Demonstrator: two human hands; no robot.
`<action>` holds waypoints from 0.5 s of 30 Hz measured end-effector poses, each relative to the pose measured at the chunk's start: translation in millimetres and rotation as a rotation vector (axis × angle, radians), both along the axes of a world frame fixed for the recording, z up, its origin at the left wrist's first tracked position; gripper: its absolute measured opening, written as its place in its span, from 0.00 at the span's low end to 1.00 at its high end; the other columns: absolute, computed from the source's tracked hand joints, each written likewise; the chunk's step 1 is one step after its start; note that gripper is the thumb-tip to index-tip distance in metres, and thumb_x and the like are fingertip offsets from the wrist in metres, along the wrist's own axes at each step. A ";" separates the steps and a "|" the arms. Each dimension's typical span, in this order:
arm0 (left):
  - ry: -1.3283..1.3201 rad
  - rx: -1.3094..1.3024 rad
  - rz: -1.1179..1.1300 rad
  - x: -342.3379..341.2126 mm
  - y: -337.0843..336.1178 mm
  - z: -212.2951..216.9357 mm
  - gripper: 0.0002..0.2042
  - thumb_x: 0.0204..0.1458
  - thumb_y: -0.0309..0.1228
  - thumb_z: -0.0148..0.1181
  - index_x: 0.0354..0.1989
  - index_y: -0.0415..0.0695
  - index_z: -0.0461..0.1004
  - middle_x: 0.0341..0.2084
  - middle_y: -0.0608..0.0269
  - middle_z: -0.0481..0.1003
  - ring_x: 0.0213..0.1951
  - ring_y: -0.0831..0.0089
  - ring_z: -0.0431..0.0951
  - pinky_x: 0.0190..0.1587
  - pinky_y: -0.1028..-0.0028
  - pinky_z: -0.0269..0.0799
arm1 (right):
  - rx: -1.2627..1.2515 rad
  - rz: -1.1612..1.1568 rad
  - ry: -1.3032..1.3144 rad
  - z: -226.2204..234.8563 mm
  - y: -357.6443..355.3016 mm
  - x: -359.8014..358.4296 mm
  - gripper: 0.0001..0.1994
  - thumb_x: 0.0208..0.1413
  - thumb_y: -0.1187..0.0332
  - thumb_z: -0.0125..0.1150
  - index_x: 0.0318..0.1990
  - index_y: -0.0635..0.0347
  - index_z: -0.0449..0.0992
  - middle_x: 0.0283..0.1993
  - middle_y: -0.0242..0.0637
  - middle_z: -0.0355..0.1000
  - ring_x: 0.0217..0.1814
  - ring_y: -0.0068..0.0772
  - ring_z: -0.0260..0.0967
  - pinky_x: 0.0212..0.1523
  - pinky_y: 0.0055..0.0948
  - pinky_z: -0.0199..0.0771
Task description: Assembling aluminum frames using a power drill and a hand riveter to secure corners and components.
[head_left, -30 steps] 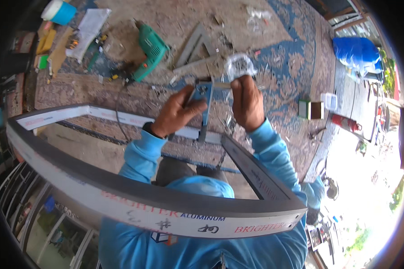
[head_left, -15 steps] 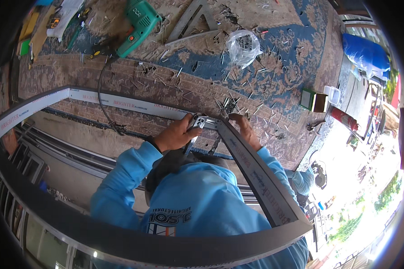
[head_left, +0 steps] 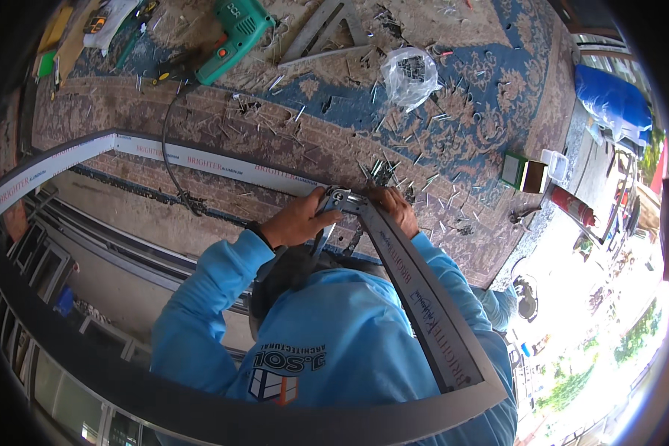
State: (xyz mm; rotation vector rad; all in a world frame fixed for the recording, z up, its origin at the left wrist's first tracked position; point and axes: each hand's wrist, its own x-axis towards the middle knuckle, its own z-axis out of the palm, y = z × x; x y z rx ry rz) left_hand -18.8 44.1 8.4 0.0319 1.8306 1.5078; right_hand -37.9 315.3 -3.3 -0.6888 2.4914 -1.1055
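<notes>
A large aluminium frame [head_left: 424, 312] with dark outer faces and printed protective film surrounds my body, its far corner resting over the carpeted work surface. At that corner my left hand [head_left: 296, 219] is closed, thumb and fingers gripping a silver metal piece [head_left: 337, 199] that looks like a clamp or pliers. Part of the piece hangs down below the thumb. My right hand [head_left: 395, 208] wraps around the outside of the same corner, its fingertips bent over the frame's edge. The joint between the two hands is partly covered by the silver piece.
A green corded drill [head_left: 236, 41] lies on the patterned carpet [head_left: 305, 126], its cable crossing the frame. Beyond are a metal set square [head_left: 323, 37] and a plastic bag of screws [head_left: 410, 78]. Many loose screws are scattered about. At right stand an open box [head_left: 524, 172] and a red can [head_left: 572, 205].
My right hand has moved in against the corner, its fingers now curled over the frame. My left hand stays at the silver piece. The view has shifted slightly.
</notes>
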 end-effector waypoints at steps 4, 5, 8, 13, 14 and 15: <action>0.110 0.097 0.037 -9.6 8.4 0.9 0.28 0.62 0.51 0.57 0.54 0.36 0.66 0.34 0.50 0.77 0.37 0.56 0.79 0.43 0.60 0.73 | 0.003 -0.031 -0.003 -7.2 1.6 0.8 0.15 0.50 0.70 0.65 0.46 0.59 0.74 0.42 0.44 0.74 0.45 0.50 0.73 0.45 0.43 0.75; -0.150 0.063 -0.046 -10.4 7.1 4.5 0.28 0.62 0.50 0.58 0.57 0.37 0.66 0.37 0.52 0.77 0.40 0.61 0.78 0.48 0.62 0.72 | -0.008 -0.028 0.016 -7.2 2.2 1.1 0.15 0.50 0.70 0.65 0.46 0.59 0.74 0.42 0.44 0.74 0.45 0.50 0.73 0.45 0.43 0.75; -0.386 0.108 -0.067 -4.0 -3.4 16.7 0.28 0.61 0.49 0.60 0.60 0.38 0.67 0.39 0.54 0.78 0.41 0.67 0.78 0.52 0.64 0.71 | -0.011 -0.008 0.006 -5.7 2.8 1.0 0.15 0.51 0.70 0.64 0.47 0.60 0.74 0.42 0.43 0.75 0.46 0.50 0.72 0.46 0.43 0.75; -0.968 0.552 0.187 30.6 -10.3 12.6 0.24 0.59 0.46 0.64 0.55 0.40 0.72 0.32 0.60 0.80 0.37 0.73 0.79 0.48 0.65 0.71 | -0.007 -0.003 -0.014 -8.6 3.5 1.2 0.15 0.52 0.70 0.62 0.49 0.59 0.75 0.42 0.43 0.74 0.47 0.50 0.72 0.49 0.43 0.76; -0.814 0.398 0.067 35.4 -4.1 8.0 0.22 0.58 0.46 0.65 0.51 0.41 0.74 0.30 0.62 0.81 0.34 0.74 0.79 0.45 0.66 0.72 | -0.012 -0.015 -0.010 -9.5 3.8 1.5 0.15 0.52 0.70 0.62 0.49 0.59 0.75 0.42 0.43 0.74 0.47 0.50 0.72 0.49 0.43 0.76; -0.612 0.225 -0.023 38.8 4.1 4.4 0.20 0.57 0.46 0.65 0.47 0.41 0.75 0.28 0.64 0.81 0.32 0.74 0.79 0.41 0.67 0.72 | -0.015 0.005 -0.008 -10.3 4.1 1.7 0.16 0.52 0.69 0.62 0.49 0.59 0.75 0.43 0.43 0.74 0.48 0.50 0.72 0.49 0.43 0.75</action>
